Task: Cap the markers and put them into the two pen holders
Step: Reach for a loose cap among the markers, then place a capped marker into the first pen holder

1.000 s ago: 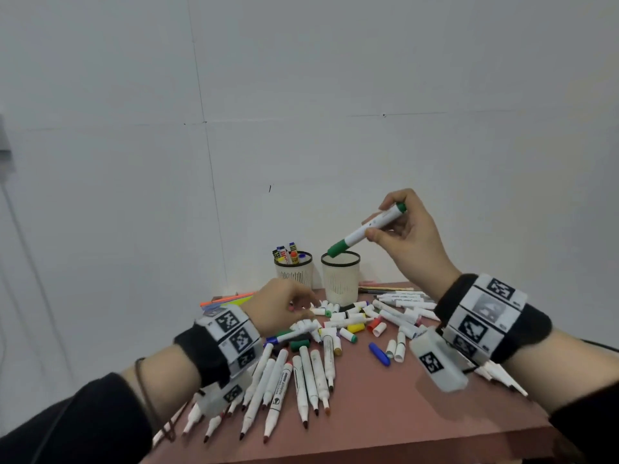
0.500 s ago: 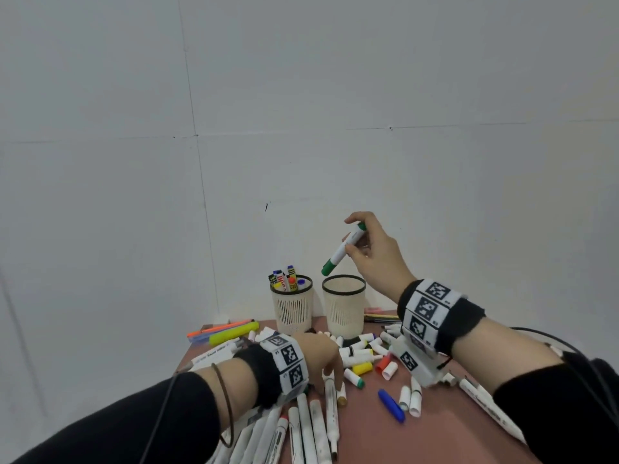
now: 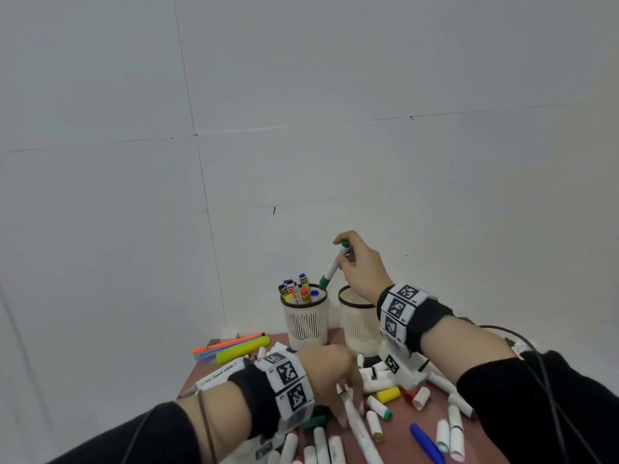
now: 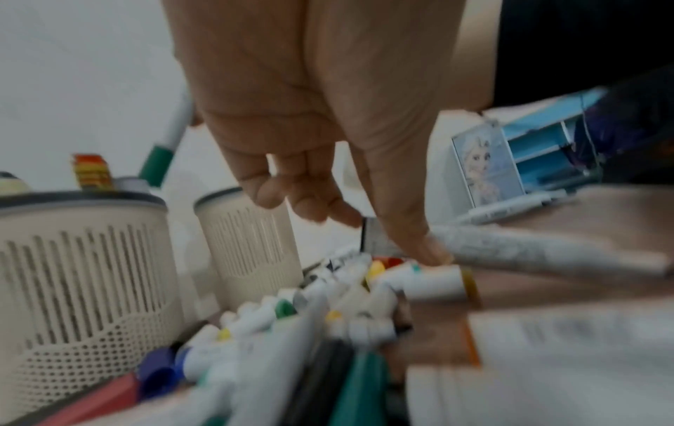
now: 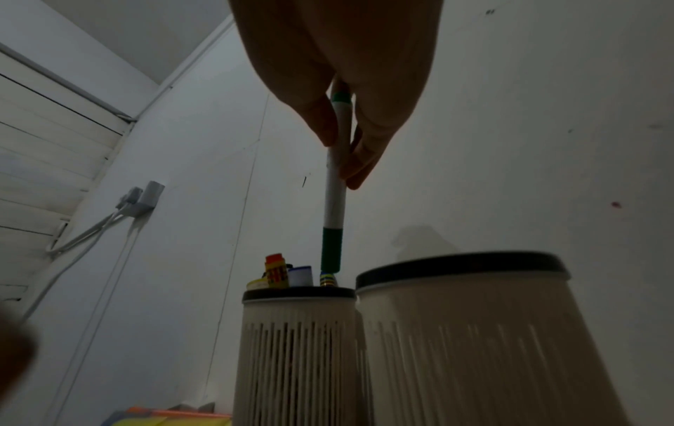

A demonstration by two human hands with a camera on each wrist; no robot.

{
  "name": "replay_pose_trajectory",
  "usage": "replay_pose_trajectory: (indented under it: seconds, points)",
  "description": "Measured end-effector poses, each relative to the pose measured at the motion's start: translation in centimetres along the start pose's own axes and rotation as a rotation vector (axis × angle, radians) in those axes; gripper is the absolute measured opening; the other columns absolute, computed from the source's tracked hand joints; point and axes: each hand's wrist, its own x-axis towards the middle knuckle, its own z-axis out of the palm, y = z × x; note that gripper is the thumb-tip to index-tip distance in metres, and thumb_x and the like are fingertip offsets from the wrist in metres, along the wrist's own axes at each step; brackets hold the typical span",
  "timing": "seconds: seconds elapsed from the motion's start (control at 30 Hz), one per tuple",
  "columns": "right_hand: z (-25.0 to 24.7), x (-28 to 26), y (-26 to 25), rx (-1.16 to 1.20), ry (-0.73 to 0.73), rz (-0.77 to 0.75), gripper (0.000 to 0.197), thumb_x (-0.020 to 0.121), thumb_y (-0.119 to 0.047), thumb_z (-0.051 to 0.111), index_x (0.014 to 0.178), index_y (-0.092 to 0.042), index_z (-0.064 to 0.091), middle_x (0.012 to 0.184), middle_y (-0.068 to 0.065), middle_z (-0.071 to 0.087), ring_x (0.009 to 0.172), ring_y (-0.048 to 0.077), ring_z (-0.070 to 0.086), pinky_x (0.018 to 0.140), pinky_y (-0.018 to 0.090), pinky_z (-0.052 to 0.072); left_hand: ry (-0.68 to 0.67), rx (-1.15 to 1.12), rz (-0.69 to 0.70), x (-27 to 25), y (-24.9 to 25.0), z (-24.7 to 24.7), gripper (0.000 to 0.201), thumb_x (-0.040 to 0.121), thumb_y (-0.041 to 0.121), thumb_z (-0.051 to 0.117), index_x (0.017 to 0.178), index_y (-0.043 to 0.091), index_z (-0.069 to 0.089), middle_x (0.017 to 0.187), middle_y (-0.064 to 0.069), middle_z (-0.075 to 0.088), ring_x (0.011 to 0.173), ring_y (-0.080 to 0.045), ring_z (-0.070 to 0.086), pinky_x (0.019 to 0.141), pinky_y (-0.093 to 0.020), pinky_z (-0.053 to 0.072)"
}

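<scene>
My right hand (image 3: 341,259) pinches a white marker with a green cap (image 3: 331,267), cap end down and nearly upright. Its cap hangs just above the rim of the left pen holder (image 3: 304,319), which holds several capped markers. The right pen holder (image 3: 358,333) stands beside it, its inside hidden. From the right wrist, the green-capped marker (image 5: 335,201) is held over the left holder (image 5: 295,346). My left hand (image 3: 350,406) reaches down into the pile, fingers spread, its thumb touching a long white marker (image 3: 360,430). The left wrist view is blurred.
Several loose markers and caps cover the reddish table (image 3: 400,443): a yellow cap (image 3: 388,395), a blue cap (image 3: 427,443), a yellow highlighter (image 3: 243,349) and an orange pen (image 3: 227,343) at the back left. A white wall stands right behind the holders.
My right hand carried the green-capped marker left, from over the right holder to over the left one, and tipped it upright. My left hand dropped onto the marker pile.
</scene>
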Motion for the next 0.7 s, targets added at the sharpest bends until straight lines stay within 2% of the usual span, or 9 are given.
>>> replay_pose_trajectory:
  seconds: [0.03, 0.1, 0.23, 0.33, 0.43, 0.5, 0.53, 0.63, 0.7]
  points:
    - [0.3, 0.2, 0.2, -0.013, -0.023, 0.011, 0.027, 0.092, 0.002, 0.046, 0.113, -0.014, 0.053, 0.084, 0.001, 0.049, 0.077, 0.022, 0.055, 0.067, 0.024, 0.046, 0.041, -0.039, -0.019, -0.6, -0.3, -0.4, 0.033, 0.073, 0.025, 0.079, 0.104, 0.021, 0.070, 0.105, 0.000, 0.055, 0.100, -0.018, 0.051, 0.080, -0.034, 0.047]
    - [1.0, 0.5, 0.6, -0.031, -0.067, 0.028, 0.028, 0.093, 0.000, 0.046, 0.116, -0.015, 0.054, 0.090, 0.002, 0.052, 0.080, 0.020, 0.058, 0.071, 0.025, 0.048, 0.131, -0.149, -0.063, -1.9, -0.8, -1.1, 0.032, 0.073, 0.025, 0.079, 0.103, 0.018, 0.070, 0.099, 0.005, 0.058, 0.091, -0.011, 0.052, 0.074, -0.022, 0.043]
    - [2.0, 0.8, 0.8, 0.007, -0.040, 0.064, 0.024, 0.091, -0.003, 0.052, 0.109, -0.019, 0.048, 0.090, 0.010, 0.060, 0.082, 0.027, 0.064, 0.076, 0.033, 0.051, 0.335, -0.325, -0.118, -4.8, -1.8, -2.5, 0.031, 0.073, 0.029, 0.080, 0.100, 0.018, 0.070, 0.094, 0.008, 0.067, 0.085, -0.005, 0.058, 0.064, -0.006, 0.040]
    - [2.9, 0.6, 1.1, 0.007, -0.038, 0.098, 0.018, 0.091, -0.006, 0.055, 0.106, -0.015, 0.052, 0.085, 0.009, 0.061, 0.082, 0.027, 0.064, 0.077, 0.033, 0.052, 0.533, -0.488, -0.151, -7.0, -2.1, -2.8, 0.020, 0.071, 0.024, 0.081, 0.089, 0.023, 0.073, 0.068, 0.019, 0.059, 0.064, 0.002, 0.053, 0.060, -0.009, 0.039]
    - [3.9, 0.4, 1.5, -0.038, -0.048, 0.093, 0.018, 0.091, -0.005, 0.057, 0.109, -0.010, 0.058, 0.085, 0.006, 0.060, 0.080, 0.022, 0.060, 0.071, 0.023, 0.048, 0.732, -0.723, -0.193, -8.8, -1.8, -2.5, 0.018, 0.069, 0.020, 0.083, 0.084, 0.025, 0.074, 0.062, 0.014, 0.059, 0.056, 0.002, 0.052, 0.059, -0.017, 0.043]
    - [4.7, 0.1, 1.8, -0.101, -0.072, 0.086, 0.021, 0.090, -0.003, 0.058, 0.110, -0.007, 0.062, 0.093, 0.008, 0.062, 0.085, 0.019, 0.058, 0.070, 0.014, 0.042, 0.832, -0.874, -0.197, -9.8, -1.2, -2.0, 0.019, 0.068, 0.017, 0.082, 0.085, 0.021, 0.074, 0.066, 0.006, 0.066, 0.063, -0.004, 0.057, 0.060, -0.020, 0.046]
    - [5.0, 0.0, 2.0, -0.133, -0.086, 0.082, 0.023, 0.089, -0.001, 0.058, 0.110, -0.006, 0.063, 0.100, 0.011, 0.065, 0.091, 0.020, 0.059, 0.074, 0.014, 0.042, 0.871, -0.944, -0.197, -10.1, -0.9, -1.6, 0.020, 0.068, 0.015, 0.082, 0.086, 0.018, 0.074, 0.071, -0.002, 0.070, 0.065, -0.007, 0.060, 0.061, -0.021, 0.048]
    - [5.8, -0.1, 2.3, -0.228, -0.148, 0.097, 0.027, 0.089, 0.001, 0.055, 0.113, -0.004, 0.066, 0.116, 0.013, 0.065, 0.108, 0.023, 0.059, 0.093, 0.022, 0.042, 0.970, -1.081, -0.224, -11.1, 0.2, -0.4, 0.024, 0.063, 0.016, 0.082, 0.087, 0.014, 0.074, 0.078, -0.013, 0.072, 0.066, -0.010, 0.064, 0.060, -0.021, 0.050]
    - [6.3, -0.2, 2.6, -0.316, -0.240, 0.090, 0.031, 0.092, -0.001, 0.050, 0.118, -0.006, 0.065, 0.123, 0.012, 0.063, 0.115, 0.023, 0.056, 0.098, 0.024, 0.038, 1.021, -1.200, -0.235, -11.5, 0.6, 0.3, 0.036, 0.056, 0.020, 0.079, 0.090, 0.009, 0.073, 0.081, -0.017, 0.072, 0.069, -0.018, 0.068, 0.062, -0.022, 0.053]
